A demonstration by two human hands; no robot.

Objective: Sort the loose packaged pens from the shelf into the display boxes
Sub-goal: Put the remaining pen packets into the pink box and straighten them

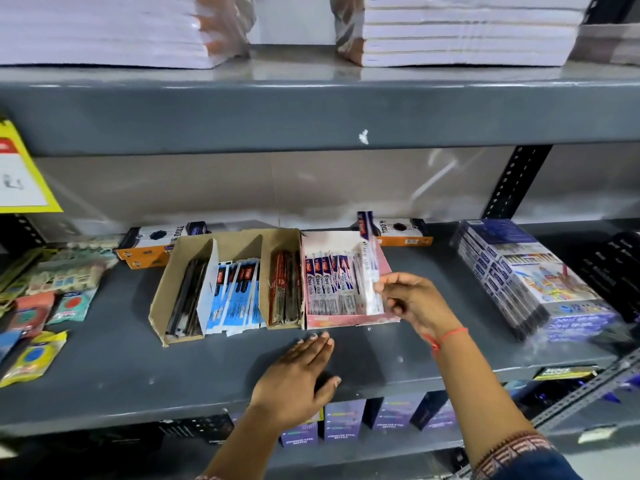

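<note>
Sleeves at frame bottom; both forearms reach up onto the grey shelf (104, 358). Left hand (298, 379) lies palm-down and flat on the bare shelf just in front of the boxes, fingers (317, 341) spread straight, holding nothing. Right hand (412, 303) is at the right front corner of the pink box (346, 320), thumb and fingers (388, 280) pinched shut on the lower end of a white-and-purple pen pack (369, 261). Pack stands near upright, its top end blurred and above the box's back wall, its lower end inside the box against the right wall. Same-looking packs (329, 282) already fill the pink box in a leaning row. Beside it, touching, the brown box (159, 306) has three compartments: dark packs left, blue-white packs (235, 292) middle, red packs (285, 285) right. Judgement: step in hand is seating this pack with its matching kind. Next move likely calls for laying it back to match the row, then releasing. No loose pens evident on the open shelf; sorting looks near its end.
</note>
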